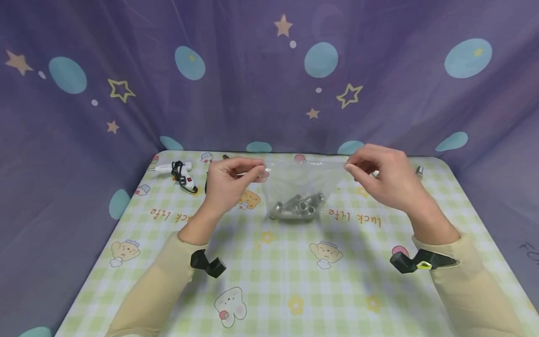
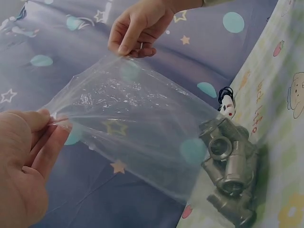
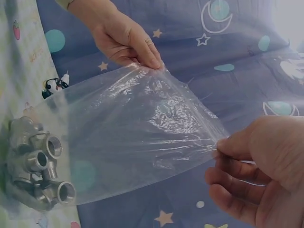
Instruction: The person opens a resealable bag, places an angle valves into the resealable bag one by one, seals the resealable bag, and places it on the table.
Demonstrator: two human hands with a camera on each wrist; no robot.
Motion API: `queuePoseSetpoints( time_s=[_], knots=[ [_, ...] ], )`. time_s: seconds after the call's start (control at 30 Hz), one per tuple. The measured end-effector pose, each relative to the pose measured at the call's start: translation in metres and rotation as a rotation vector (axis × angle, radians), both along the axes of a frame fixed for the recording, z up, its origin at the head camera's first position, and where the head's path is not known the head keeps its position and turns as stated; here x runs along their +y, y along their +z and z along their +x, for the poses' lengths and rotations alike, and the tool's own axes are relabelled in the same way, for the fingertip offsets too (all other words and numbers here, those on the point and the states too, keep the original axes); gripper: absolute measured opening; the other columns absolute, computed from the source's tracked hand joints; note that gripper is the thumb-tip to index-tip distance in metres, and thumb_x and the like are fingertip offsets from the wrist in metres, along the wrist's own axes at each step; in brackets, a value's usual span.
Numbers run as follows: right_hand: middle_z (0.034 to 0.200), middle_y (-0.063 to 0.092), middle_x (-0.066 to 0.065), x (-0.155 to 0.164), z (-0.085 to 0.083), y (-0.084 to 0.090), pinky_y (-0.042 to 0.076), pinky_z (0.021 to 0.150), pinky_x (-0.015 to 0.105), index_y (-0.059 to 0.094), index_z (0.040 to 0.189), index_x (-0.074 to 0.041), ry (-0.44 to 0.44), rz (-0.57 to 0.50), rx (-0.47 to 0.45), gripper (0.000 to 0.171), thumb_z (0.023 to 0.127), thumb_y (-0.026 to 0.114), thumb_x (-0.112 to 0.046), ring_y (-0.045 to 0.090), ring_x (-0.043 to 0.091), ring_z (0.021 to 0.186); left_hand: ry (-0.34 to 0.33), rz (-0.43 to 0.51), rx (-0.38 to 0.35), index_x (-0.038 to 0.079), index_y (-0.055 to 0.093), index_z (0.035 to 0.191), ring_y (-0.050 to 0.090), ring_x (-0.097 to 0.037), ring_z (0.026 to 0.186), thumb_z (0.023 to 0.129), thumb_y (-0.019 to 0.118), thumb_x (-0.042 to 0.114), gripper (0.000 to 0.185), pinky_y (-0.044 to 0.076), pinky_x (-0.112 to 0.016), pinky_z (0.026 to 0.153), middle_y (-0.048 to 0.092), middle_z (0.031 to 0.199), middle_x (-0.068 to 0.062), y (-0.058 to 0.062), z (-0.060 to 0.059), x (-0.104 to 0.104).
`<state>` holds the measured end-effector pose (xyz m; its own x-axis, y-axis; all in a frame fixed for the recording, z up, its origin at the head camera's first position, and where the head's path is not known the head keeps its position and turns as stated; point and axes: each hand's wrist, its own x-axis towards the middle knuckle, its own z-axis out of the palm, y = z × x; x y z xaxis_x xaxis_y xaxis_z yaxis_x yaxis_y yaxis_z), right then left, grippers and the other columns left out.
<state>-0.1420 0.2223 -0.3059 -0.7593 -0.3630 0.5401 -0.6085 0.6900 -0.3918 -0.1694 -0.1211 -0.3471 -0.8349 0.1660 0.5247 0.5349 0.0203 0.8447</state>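
Nearest the camera, two sleeved forearms extend over the surface (image 1: pixel 269 262), which is covered with a green checked cloth printed with cartoon animals and flowers. A black wrist-mounted device sits on each forearm.

Further out, the left hand (image 1: pixel 229 180) and the right hand (image 1: pixel 383 178) are raised above the surface, well apart, each at one upper corner of a clear plastic bag (image 1: pixel 301 185). The left grip is pressed together: thumb and fingers pinch the left end of the bag's top edge. The right grip is likewise pressed together, pinching the right end of the top edge. The edge is drawn taut between the two hands.

The bag hangs between the hands, with its lower end on the surface. Inside it, at the bottom, lies a cluster of grey metal pipe fittings (image 1: pixel 298 207) with round threaded openings; the fittings rest on the surface through the plastic.

Beyond the left hand, near the far left corner of the surface, lies a white glue gun (image 1: pixel 178 172) with a black cord. A purple backdrop (image 1: pixel 269 84) printed with stars and blue circles encloses the far edge and both sides.
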Motion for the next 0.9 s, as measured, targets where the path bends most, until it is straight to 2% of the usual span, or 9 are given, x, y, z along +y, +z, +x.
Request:
queuePoseSetpoints(
  time_s=[0.1,0.17,0.33,0.4,0.53,0.67,0.77,0.9],
  knots=[
    [0.083,0.068,-0.008,0.000,0.000,-0.006,0.049,0.068,0.007,0.079,0.094,-0.017,-0.003,-0.051,0.000,0.013,0.094,0.079,-0.004,0.062,-0.002,0.069,-0.013,-0.013,-0.009,-0.013,0.078,0.105,0.080,-0.005,0.078,0.092,0.076,-0.009,0.014,0.068,-0.035,0.073,0.078,0.097,-0.028,-0.002,-0.001,0.000],
    [0.085,0.069,-0.007,0.000,0.000,-0.011,0.049,0.068,0.007,0.079,0.094,-0.016,0.003,-0.084,-0.004,0.014,0.094,0.079,-0.002,0.061,-0.003,0.070,-0.031,-0.009,-0.016,-0.014,0.077,0.105,0.080,-0.006,0.080,0.092,0.075,-0.010,0.014,0.068,-0.035,0.073,0.080,0.098,-0.024,-0.004,-0.001,-0.001],
    [0.088,0.068,-0.003,-0.002,-0.001,-0.025,0.051,0.070,0.008,0.076,0.095,-0.010,0.034,-0.153,-0.017,0.013,0.094,0.076,0.003,0.061,-0.001,0.074,-0.084,0.034,-0.027,-0.016,0.076,0.106,0.081,-0.008,0.082,0.091,0.074,-0.013,0.015,0.068,-0.037,0.074,0.082,0.098,0.002,-0.011,0.000,-0.002],
    [0.089,0.067,-0.001,-0.003,-0.002,-0.031,0.051,0.071,0.008,0.074,0.094,-0.007,0.046,-0.168,-0.010,0.011,0.095,0.075,0.003,0.060,0.000,0.076,-0.093,0.051,-0.032,-0.017,0.075,0.107,0.081,-0.009,0.082,0.091,0.073,-0.014,0.016,0.068,-0.036,0.074,0.081,0.097,0.008,-0.014,0.001,-0.001],
    [0.089,0.067,0.001,-0.006,-0.004,-0.038,0.049,0.072,0.010,0.072,0.093,-0.006,0.052,-0.181,0.050,0.011,0.095,0.073,0.005,0.059,0.003,0.077,-0.086,0.060,-0.030,-0.018,0.073,0.109,0.080,-0.008,0.080,0.091,0.073,-0.014,0.019,0.068,-0.035,0.074,0.083,0.097,0.002,-0.018,0.002,-0.002],
    [0.087,0.068,0.001,-0.007,-0.005,-0.041,0.047,0.073,0.012,0.072,0.091,-0.006,0.052,-0.183,0.121,0.012,0.093,0.074,0.005,0.058,0.005,0.076,-0.052,0.010,0.001,-0.014,0.075,0.110,0.079,-0.005,0.079,0.092,0.073,-0.012,0.018,0.067,-0.032,0.071,0.082,0.095,-0.008,-0.018,0.002,0.000],
    [0.084,0.066,0.001,-0.006,-0.006,-0.043,0.046,0.072,0.013,0.071,0.090,-0.007,0.057,-0.187,0.136,0.013,0.092,0.074,0.005,0.056,0.005,0.074,-0.038,-0.009,0.011,-0.010,0.076,0.112,0.078,-0.005,0.079,0.093,0.073,-0.011,0.019,0.067,-0.032,0.071,0.080,0.095,-0.002,-0.019,0.001,0.002],
    [0.085,0.067,0.002,-0.005,-0.007,-0.045,0.048,0.073,0.011,0.072,0.090,-0.006,0.068,-0.214,0.080,0.012,0.093,0.073,0.006,0.058,0.003,0.076,-0.032,0.009,-0.012,-0.009,0.075,0.115,0.078,-0.005,0.081,0.093,0.074,-0.009,0.022,0.067,-0.033,0.075,0.078,0.096,0.010,-0.021,-0.002,0.004]
  ],
)
